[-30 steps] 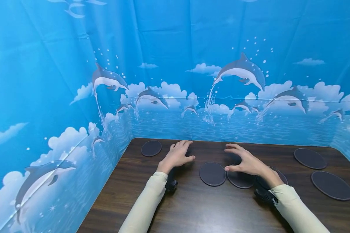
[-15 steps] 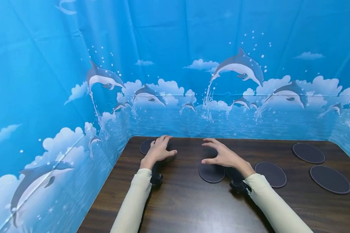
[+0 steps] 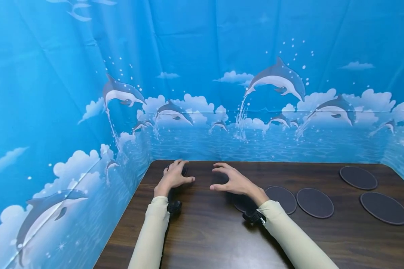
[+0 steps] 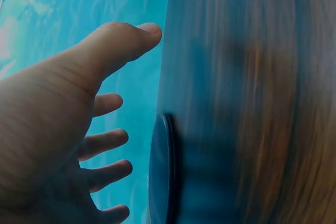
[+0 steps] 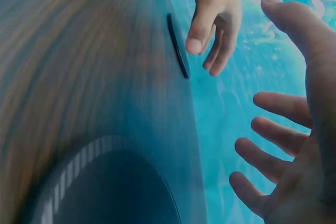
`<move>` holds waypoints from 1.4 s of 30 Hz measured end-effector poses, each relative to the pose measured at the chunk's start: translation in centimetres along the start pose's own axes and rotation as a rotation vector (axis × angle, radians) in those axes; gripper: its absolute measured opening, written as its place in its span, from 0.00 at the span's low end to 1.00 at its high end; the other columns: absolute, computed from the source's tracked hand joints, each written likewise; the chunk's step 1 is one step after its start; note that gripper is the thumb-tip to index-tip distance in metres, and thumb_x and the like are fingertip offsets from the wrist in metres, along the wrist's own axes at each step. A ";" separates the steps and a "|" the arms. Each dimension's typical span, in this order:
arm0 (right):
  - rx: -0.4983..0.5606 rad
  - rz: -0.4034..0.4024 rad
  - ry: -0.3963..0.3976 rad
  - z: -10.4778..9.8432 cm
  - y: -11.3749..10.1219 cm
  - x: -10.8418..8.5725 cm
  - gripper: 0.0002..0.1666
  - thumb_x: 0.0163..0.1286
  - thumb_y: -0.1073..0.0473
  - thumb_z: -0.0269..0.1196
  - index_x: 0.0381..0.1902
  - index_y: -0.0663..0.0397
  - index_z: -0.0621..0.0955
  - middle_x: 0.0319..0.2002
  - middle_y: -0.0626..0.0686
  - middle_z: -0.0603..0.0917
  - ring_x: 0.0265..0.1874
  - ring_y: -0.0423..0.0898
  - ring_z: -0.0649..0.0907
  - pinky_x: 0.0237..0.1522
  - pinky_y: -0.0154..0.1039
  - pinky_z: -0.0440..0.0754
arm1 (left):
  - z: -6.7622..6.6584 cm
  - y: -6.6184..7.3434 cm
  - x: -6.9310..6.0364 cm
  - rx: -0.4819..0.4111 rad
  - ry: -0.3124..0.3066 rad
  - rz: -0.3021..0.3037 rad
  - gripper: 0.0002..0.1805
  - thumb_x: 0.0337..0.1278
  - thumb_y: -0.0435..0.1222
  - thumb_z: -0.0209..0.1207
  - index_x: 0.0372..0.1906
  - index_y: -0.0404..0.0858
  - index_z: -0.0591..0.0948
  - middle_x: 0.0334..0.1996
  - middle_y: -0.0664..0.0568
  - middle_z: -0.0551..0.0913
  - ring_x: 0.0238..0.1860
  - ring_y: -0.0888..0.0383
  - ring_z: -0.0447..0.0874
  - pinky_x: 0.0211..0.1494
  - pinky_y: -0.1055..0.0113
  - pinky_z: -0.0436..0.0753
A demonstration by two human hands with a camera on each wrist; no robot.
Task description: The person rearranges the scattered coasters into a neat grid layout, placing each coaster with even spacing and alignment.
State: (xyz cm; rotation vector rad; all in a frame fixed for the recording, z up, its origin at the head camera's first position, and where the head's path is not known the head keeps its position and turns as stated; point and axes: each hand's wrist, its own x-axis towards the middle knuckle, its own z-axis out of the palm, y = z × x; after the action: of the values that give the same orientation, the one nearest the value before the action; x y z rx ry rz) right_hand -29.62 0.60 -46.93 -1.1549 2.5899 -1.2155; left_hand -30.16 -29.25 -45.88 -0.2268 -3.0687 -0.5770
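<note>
My left hand (image 3: 173, 176) hovers over the far left part of the table, fingers spread and slightly bent, holding nothing. Beneath and behind it lies a round dark mat (image 3: 184, 171), mostly hidden; the left wrist view shows that mat (image 4: 161, 182) edge-on below the fingertips. Facing it with a gap between, my right hand (image 3: 235, 182) hangs above the table with thumb and fingers apart, also holding nothing. Another round dark mat (image 3: 242, 203) lies under the right wrist and is partly covered. The right wrist view has this hand's fingers (image 5: 278, 161) spread.
To the right lie two round dark mats side by side, a left one (image 3: 282, 200) and a right one (image 3: 315, 203). Farther right are a back mat (image 3: 358, 178) and a front mat (image 3: 384, 208). A blue dolphin-print curtain (image 3: 195, 74) encloses the wooden table (image 3: 202, 239) behind and at left.
Both hands have moved left across the table, the right one farther, so the gap between them has narrowed. Mats on the right came uncovered while the far left mat became mostly hidden.
</note>
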 end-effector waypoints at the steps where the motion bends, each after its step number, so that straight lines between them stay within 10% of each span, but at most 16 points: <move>1: 0.004 -0.003 -0.001 0.4 -0.1 0.3 0.44 0.64 0.32 0.69 0.71 0.45 0.75 0.75 0.50 0.64 0.74 0.53 0.63 0.66 0.62 0.66 | 0.0 -0.4 -0.2 -0.008 -0.001 -0.008 0.47 0.58 0.56 0.69 0.77 0.42 0.66 0.75 0.38 0.60 0.73 0.34 0.56 0.70 0.29 0.50; 15: -0.029 0.026 0.007 3.0 -0.7 2.7 0.46 0.65 0.28 0.65 0.71 0.49 0.76 0.76 0.54 0.63 0.74 0.54 0.61 0.67 0.62 0.63 | -2.1 -3.8 -1.4 -0.032 -0.013 -0.086 0.46 0.59 0.52 0.70 0.77 0.40 0.65 0.75 0.36 0.58 0.74 0.32 0.53 0.69 0.28 0.49; 42: -0.168 0.150 0.004 6.2 -1.8 5.1 0.42 0.69 0.33 0.65 0.69 0.56 0.77 0.73 0.61 0.65 0.72 0.63 0.62 0.67 0.68 0.55 | -2.1 -7.3 -2.3 -0.036 -0.023 -0.148 0.46 0.58 0.50 0.70 0.78 0.40 0.64 0.76 0.34 0.56 0.73 0.32 0.53 0.68 0.28 0.52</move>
State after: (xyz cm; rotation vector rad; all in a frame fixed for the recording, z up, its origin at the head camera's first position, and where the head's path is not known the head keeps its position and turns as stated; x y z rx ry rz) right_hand -30.08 -7.46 -48.67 -0.9616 2.7683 -0.9886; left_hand -28.99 -37.03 -46.69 -0.0060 -3.1185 -0.6392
